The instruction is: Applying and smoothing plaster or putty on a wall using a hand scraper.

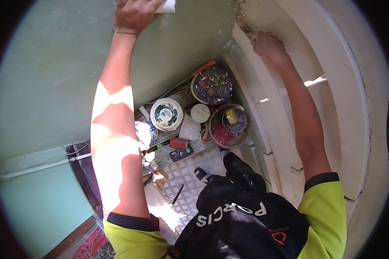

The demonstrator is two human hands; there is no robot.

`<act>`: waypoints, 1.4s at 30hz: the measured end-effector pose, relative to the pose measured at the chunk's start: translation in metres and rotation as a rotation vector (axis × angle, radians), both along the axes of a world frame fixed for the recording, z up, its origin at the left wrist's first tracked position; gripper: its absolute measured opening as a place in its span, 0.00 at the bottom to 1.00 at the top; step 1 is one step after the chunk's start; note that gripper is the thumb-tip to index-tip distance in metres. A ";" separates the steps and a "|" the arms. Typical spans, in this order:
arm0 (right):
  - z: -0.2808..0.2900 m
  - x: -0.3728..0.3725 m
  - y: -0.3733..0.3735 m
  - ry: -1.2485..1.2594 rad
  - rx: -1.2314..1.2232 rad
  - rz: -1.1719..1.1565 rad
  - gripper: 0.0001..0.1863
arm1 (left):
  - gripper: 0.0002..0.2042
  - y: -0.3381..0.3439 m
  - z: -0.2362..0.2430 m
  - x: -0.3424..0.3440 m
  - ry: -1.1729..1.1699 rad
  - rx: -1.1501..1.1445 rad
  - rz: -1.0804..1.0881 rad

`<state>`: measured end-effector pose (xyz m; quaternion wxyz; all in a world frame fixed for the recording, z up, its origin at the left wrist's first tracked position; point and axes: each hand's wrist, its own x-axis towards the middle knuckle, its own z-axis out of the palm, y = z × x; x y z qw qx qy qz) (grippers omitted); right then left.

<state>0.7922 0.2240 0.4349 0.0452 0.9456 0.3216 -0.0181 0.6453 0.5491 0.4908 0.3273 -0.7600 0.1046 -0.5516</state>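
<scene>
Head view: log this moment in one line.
left hand: holds white object, near green wall | right hand: at pale ledge, grip unclear | below: white-and-green lid, round basin

Can't see all of left hand [134,17] or white block [167,6], cut off by top edge. Can't identify small item [249,34] at right hand [270,48], too tiny. Can't see whole blue-white container [148,131], partly hidden behind left forearm [116,129].

Bold white capitals [216,214] run upside down, as I see them, across the black shirt [250,233], with smaller red lettering [275,231] and a red emblem [280,238] near them. A pale round tub lid [157,117] carries a green-and-white label [167,114]; its print is too small to read.
</scene>
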 end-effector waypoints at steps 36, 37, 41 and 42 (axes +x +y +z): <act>-0.024 -0.014 0.051 -0.063 0.276 0.121 0.12 | 0.09 0.023 0.017 -0.044 0.083 -0.011 0.227; -0.026 -0.015 0.055 -0.065 0.281 0.112 0.12 | 0.07 0.027 0.014 -0.045 0.082 -0.031 0.197; -0.020 -0.023 0.065 -0.176 0.359 0.070 0.09 | 0.06 0.025 0.018 -0.038 0.077 -0.041 0.179; -0.017 -0.028 0.063 -0.215 0.384 0.096 0.08 | 0.06 0.023 0.018 -0.037 0.075 -0.047 0.180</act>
